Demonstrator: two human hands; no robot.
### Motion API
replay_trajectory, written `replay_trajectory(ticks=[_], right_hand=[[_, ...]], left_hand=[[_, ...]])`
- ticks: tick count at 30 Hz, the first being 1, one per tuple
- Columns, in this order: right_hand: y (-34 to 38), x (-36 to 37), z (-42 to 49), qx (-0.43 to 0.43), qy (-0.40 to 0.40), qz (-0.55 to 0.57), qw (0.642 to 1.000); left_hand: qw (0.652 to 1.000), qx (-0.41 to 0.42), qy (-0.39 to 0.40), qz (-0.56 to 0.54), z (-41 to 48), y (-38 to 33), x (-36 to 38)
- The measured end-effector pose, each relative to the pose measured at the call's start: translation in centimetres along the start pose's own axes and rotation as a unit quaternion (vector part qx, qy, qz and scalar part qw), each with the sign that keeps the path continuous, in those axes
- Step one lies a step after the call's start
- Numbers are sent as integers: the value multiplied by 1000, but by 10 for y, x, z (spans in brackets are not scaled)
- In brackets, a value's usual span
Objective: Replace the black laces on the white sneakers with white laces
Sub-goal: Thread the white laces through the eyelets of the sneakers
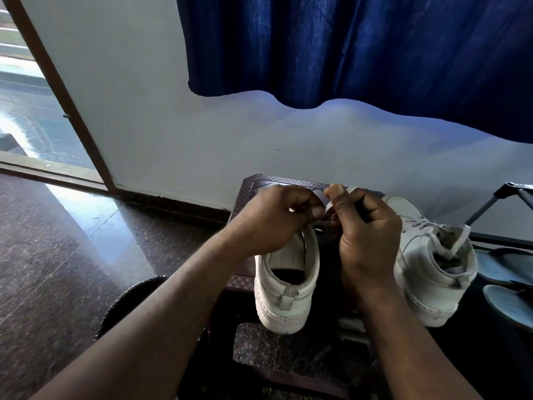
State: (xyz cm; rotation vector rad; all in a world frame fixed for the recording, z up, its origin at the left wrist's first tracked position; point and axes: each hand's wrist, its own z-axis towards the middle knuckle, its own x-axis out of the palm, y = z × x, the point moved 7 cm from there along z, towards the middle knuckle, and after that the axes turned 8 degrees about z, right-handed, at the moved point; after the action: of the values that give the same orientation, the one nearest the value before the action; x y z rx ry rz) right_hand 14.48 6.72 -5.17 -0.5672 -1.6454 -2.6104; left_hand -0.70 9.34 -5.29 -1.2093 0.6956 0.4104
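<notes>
At the lower centre, the left hand (277, 220) and the right hand (366, 235) both pinch a flat white lace (329, 208) with curled fingers, just above the white leather sneaker (288, 287) on the brown tabletop (248, 186). The lace looks light and limp, so holding it near its tip seems best.

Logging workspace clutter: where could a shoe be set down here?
Free: the granite floor left of the stool, up to the doorframe. Crowded: at the stool top, left sneaker, right sneaker, and left hand and right hand on a white lace; sandals lie farther right.
</notes>
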Motion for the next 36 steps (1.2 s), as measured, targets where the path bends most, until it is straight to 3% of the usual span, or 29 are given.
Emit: replay_trajectory(ticks=[5, 9, 15, 20, 22, 25, 29, 34, 36], right_hand=[[-2, -18, 10, 28, -59, 66, 996], [-4, -16, 10, 43, -56, 76, 995], [7, -8, 6, 26, -32, 82, 996], [11, -21, 12, 57, -69, 130, 987], [10, -21, 11, 70, -71, 139, 985], [9, -9, 4, 71, -54, 131, 987], [12, -1, 0, 67, -39, 132, 988], [5, -20, 7, 114, -83, 177, 974], [2, -22, 8, 126, -87, 181, 972]], left_hand=[[998, -21, 8, -63, -1, 12, -3], [993, 28, 12, -114, -6, -5, -2], [994, 54, -13, -99, -5, -23, -4], [999, 0, -35, -33, -3, 2, -22], [996, -7, -44, -72, -5, 5, -26], [994, 28, -29, -98, -9, -15, -18], [993, 88, -60, -43, -9, -33, -8], [996, -7, -82, 37, -6, 1, -28], [996, -25, -81, 17, -7, 10, -32]])
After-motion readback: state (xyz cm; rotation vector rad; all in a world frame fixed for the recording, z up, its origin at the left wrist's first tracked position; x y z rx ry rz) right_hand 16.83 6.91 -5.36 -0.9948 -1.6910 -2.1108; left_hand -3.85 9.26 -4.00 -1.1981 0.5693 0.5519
